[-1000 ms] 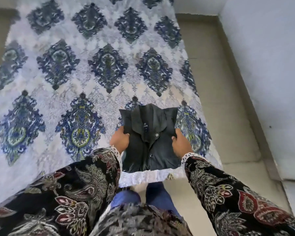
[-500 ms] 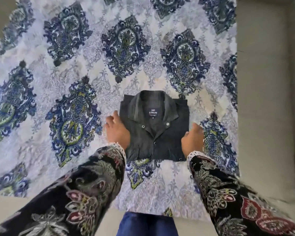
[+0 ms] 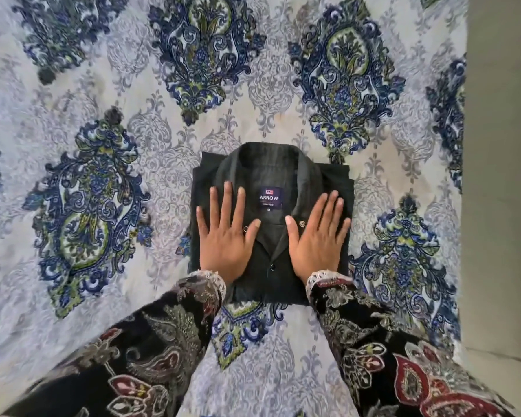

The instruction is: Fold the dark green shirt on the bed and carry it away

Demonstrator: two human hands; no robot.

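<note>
Pressing flat on the folded dark green shirt (image 3: 271, 176), both hands lie palm down with fingers straight and spread, gripping nothing. The left hand (image 3: 226, 239) covers the shirt's left half, its thumb angled inward toward the placket; the right hand (image 3: 319, 239) mirrors it on the right half, fingers closer together and slanting slightly outward. Both forearms reach in from the bottom of the view in sleeves (image 3: 163, 341) of dark fabric printed with grey and red paisley, edged at the wrist with white lace. The shirt is folded into a compact rectangle, collar uppermost and lying open, showing a navy label (image 3: 270, 198) reading ARROW between the two hands. Small buttons sit along the front between the thumbs. Its cloth looks matte and finely woven. It rests on the bed (image 3: 163, 164), whose cover is pale grey-white with large blue and green ornamental medallions, the shirt lying near the middle of the view.
</note>
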